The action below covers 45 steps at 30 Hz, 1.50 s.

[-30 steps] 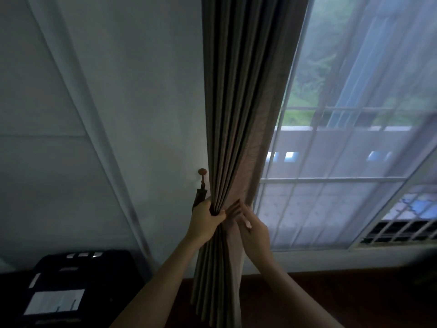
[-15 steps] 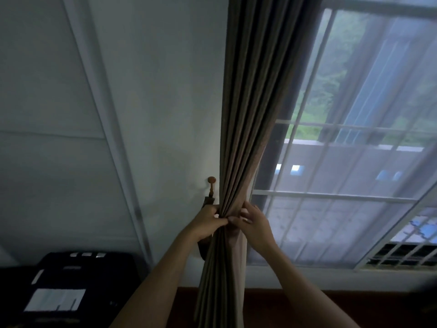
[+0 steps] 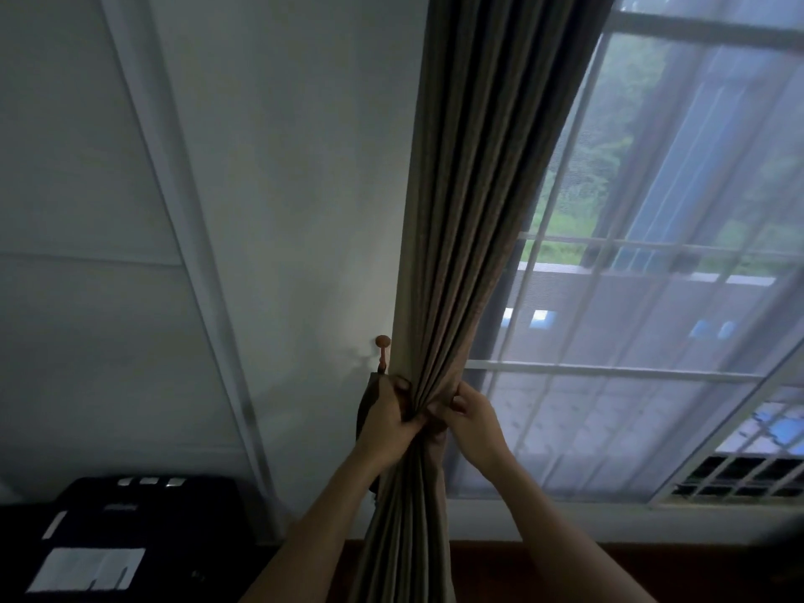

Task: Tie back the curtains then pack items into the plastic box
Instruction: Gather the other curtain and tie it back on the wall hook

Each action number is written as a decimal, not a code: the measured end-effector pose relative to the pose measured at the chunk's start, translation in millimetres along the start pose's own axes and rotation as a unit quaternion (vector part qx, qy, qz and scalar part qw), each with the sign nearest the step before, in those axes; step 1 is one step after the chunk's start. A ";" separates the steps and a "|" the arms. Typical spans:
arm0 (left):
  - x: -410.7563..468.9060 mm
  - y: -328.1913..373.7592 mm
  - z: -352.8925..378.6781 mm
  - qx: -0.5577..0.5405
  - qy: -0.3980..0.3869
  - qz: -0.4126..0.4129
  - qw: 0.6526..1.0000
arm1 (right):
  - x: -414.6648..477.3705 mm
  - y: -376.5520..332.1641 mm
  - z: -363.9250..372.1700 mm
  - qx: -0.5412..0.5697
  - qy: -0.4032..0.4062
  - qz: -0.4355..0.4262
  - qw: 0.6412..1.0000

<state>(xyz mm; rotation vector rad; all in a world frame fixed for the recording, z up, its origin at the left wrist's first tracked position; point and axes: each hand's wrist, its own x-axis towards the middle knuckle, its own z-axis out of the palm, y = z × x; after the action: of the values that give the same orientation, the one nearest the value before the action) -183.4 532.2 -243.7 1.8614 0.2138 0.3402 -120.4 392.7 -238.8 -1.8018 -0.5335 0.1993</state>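
Two hands are applied to one curtain (image 3: pixel 470 237), which hangs in vertical folds between the wall (image 3: pixel 283 167) and the window (image 3: pixel 652 298). The folds are gathered into a single bundle at hand height, just right of one round-headed peg (image 3: pixel 383 348) fixed to the wall. The left hand (image 3: pixel 389 422) is wrapped round the bundle from the left, fingers curled into the folds. The right hand (image 3: pixel 472 417) is set against it from the right, with the outer folds pinched between thumb and fingers. The two hands are touching at the front of the bundle.

One dark strap (image 3: pixel 367 402) is hung below the peg and is partly hidden behind the left hand; whether it is gripped cannot be told.

One sheer (image 3: pixel 631 406) is drawn across the glass behind the curtain. One black case (image 3: pixel 143 515) is placed at lower left, and one large white label and three small pale marks are carried on its top. One grille (image 3: pixel 739 476) is seen at lower right.
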 end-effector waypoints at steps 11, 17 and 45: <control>7.9 -5.3 -10.1 -0.032 -0.029 0.075 0.996 | 13.3 -13.4 -12.7 0.053 -0.115 0.050 0.991; 27.0 -10.4 -24.0 0.004 -0.103 0.005 0.995 | 28.2 -10.9 -11.2 0.028 -0.119 0.099 0.988; 53.1 -76.2 -20.1 -0.081 0.199 -0.134 0.967 | 52.3 19.5 22.3 -0.030 0.030 0.063 0.997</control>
<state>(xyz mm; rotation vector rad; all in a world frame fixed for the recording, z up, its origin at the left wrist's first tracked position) -138.5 590.6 -303.7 1.5643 0.6856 0.5252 -78.3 431.7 -256.7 -1.8948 -0.3865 0.2180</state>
